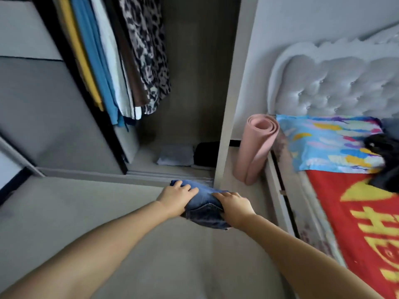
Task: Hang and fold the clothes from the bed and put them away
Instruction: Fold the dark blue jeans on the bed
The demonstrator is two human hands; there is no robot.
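Folded jeans held before the open wardrobe

The wardrobe (194, 83) stands far left, its hanging clothes (121, 61) on the left and folded piles (176, 157) on its floor. The bed (356, 212) runs along the right, a pink rolled mat (257, 147) upright beside it. Near centre, the folded jeans (203, 209) are gripped by the left hand (176, 198) and right hand (234, 207), fingers curled over opposite sides.

Open wardrobe (200, 87), grey floor (108, 201), tufted white headboard (336, 83), pale wall (302, 22)
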